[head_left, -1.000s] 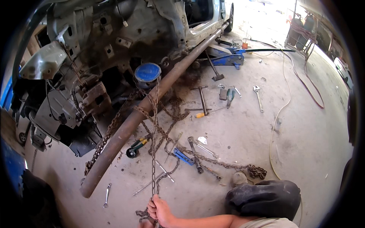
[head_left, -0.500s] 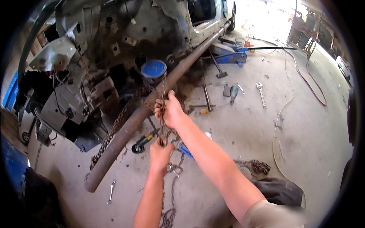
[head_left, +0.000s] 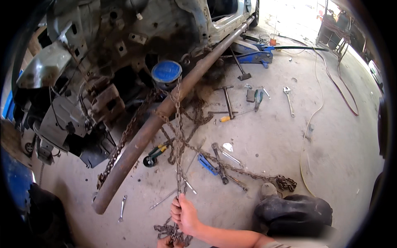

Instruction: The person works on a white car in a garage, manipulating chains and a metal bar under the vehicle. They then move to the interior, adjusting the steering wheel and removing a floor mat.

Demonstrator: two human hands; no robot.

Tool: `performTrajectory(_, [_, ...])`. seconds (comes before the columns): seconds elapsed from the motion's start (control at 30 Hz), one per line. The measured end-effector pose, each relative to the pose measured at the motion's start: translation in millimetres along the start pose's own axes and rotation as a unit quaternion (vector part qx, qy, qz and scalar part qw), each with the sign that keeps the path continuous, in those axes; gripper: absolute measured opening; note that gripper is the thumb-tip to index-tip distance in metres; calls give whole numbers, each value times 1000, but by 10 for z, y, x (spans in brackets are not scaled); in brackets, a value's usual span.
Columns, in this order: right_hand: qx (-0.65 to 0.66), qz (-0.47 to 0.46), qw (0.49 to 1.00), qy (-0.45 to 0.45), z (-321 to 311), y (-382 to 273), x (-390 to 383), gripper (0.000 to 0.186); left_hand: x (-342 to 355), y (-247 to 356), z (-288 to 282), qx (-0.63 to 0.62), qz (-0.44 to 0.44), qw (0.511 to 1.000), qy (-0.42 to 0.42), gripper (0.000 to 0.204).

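A dull-brown chain (head_left: 178, 165) runs straight from a blue-capped hoist (head_left: 166, 71) at upper centre to lower centre, gripped in the right hand (head_left: 185, 214), forearm (head_left: 233, 237) angled in from lower right; the left hand (head_left: 168, 242), cropped at the bottom edge, clasps it lower down. A rusty pipe (head_left: 139, 146) slants behind.

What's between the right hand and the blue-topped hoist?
Head view: the hanging chain runs up from the right hand to the blue-topped hoist, crossing in front of the rusty pipe on the way.
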State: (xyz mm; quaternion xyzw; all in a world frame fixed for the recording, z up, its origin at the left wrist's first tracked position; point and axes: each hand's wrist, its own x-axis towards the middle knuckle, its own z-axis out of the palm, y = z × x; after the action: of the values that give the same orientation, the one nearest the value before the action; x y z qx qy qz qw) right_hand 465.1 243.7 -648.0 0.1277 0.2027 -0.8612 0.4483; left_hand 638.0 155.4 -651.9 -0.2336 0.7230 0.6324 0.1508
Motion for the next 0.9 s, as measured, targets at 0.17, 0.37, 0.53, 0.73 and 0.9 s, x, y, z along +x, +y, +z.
performTrajectory(0.17, [-41, 15, 999, 1, -232, -9, 108, 41, 1401, 932, -5, -23, -29, 999, 28, 67])
performTrajectory(0.37, [-117, -34, 988, 93, -490, -671, 1001, 81, 2269, 1964, 268, -259, 44, 962, 71, 28])
performTrajectory(0.53, [-85, -95, 992, -4, 652, -1891, 1955, 60, 2195, 2024, 172, -204, 116, 961, 146, 38])
performTrajectory(0.73, [-67, -160, 985, 11, 404, -1434, 1877, 37, 2050, 1681, 223, -90, 175, 962, 190, 29])
performTrajectory(0.9, [-113, -102, 986, 64, 327, -1217, 1886, 37, 2200, 1400, 39, -32, 86, 978, 188, 39])
